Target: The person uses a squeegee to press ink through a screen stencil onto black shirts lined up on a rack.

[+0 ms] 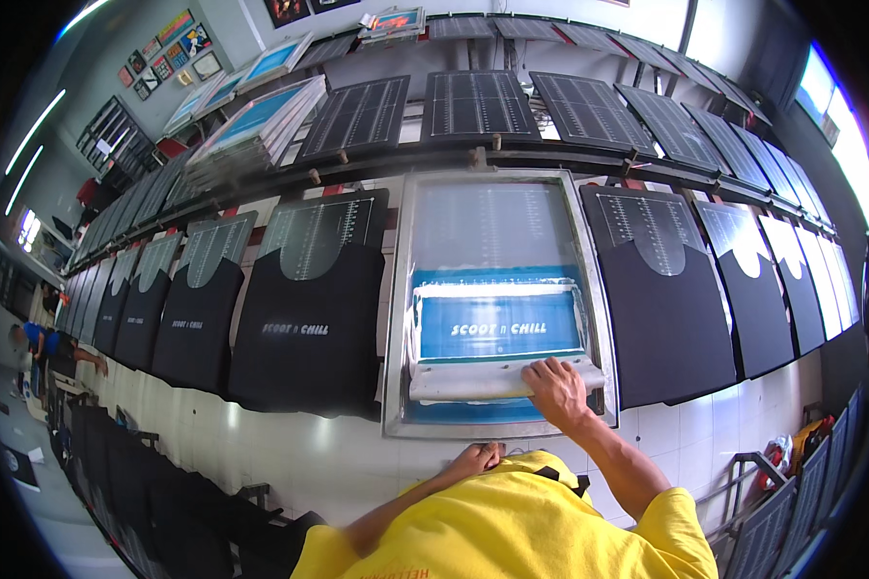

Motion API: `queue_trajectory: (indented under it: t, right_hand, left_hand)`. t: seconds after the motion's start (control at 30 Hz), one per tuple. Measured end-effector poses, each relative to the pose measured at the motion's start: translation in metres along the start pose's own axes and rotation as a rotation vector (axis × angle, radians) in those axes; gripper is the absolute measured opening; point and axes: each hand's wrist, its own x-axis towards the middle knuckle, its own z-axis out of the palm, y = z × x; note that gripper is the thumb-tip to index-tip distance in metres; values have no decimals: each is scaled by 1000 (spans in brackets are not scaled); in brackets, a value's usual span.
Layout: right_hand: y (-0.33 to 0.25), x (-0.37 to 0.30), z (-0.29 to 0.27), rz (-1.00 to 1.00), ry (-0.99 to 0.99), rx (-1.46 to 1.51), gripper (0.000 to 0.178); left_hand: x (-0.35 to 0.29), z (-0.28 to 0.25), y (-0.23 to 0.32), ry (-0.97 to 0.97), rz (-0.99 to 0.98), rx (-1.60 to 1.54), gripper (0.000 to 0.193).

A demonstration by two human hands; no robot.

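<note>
In front of me a screen printing frame lies flat, with a blue stencil bearing pale lettering inside a white ink outline. My right hand is closed over the right part of a wide grey squeegee. The squeegee lies crosswise on the mesh, just below the lettering. Close to my waist, below the frame's near edge, my left hand has its fingers curled. What they hold, if anything, is hidden.
Black shirts with pale print lie on boards to the left; a plain black shirt is on the right. Behind a dark rail stand more marked boards and stacked screens. Another person is at far left.
</note>
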Motion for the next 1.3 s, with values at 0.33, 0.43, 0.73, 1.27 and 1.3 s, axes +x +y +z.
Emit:
queue_trajectory:
  t: [0.33, 0.43, 0.73, 1.27, 1.3]
  right_hand:
    - [-26, -68, 13, -2, -136, -42, 61]
    - [-35, -75, 12, 31, -110, 26, 67]
    - [-41, -76, 2, 87, -194, 129, 68]
    - [91, -115, 42, 938, 346, 481, 29]
    - [93, -110, 48, 970, 389, 570, 28]
  left_hand:
    - [-5, -1, 32, -46, -11, 93, 51]
    - [-5, 5, 28, 17, 221, 125, 49]
    - [-5, 0, 23, 9, 2, 123, 39]
    - [-55, -164, 52, 1083, 341, 616, 35]
    - [-53, -173, 34, 1105, 382, 818, 33]
